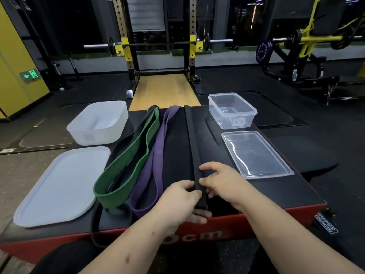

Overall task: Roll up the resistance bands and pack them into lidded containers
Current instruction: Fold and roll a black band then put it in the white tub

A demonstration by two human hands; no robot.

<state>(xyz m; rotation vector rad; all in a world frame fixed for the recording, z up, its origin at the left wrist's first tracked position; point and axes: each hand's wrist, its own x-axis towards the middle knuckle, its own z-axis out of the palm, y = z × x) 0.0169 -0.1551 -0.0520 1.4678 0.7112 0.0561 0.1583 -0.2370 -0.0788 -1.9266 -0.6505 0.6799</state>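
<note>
Head view: left hand (pixel 177 200) and right hand (pixel 224 181) pinch black band (pixel 190 139) (flat, matte).

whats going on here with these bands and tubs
A person seems to be starting to roll the black band: left hand and right hand both pinch its near end on the padded box. The green band and purple band lie unrolled beside it. The white container and clear container stand open, nothing packed yet.
</note>
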